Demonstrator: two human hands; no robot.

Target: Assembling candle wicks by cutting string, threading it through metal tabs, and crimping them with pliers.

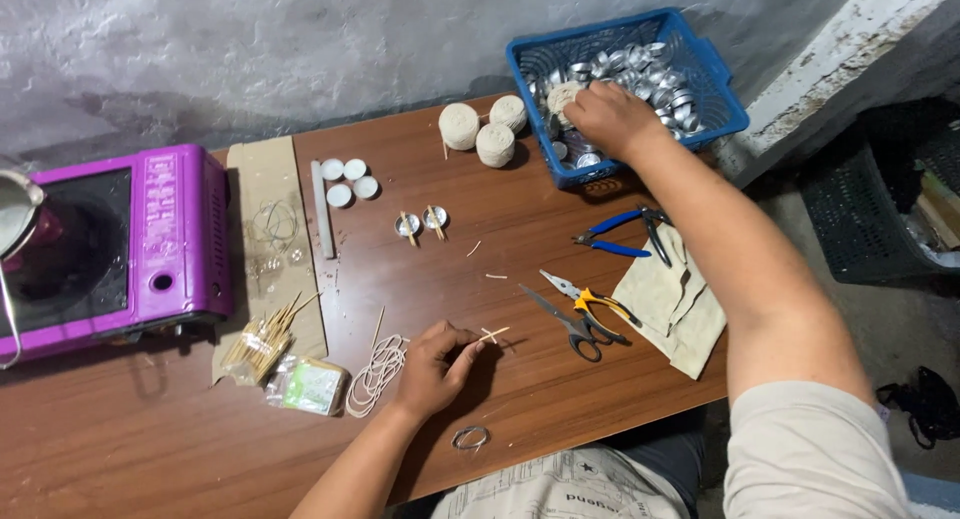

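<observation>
Left hand pinches a stick on table; right hand reaches into blue basket, fingers curled over cups, grip unclear.

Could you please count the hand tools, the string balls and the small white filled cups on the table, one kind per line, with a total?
Pliers: 2, blue-handled pliers and yellow-handled pliers
Scissors: 1
String balls beside the blue basket: 3, for example this string ball
White filled cups: 4
Total: 10
</observation>
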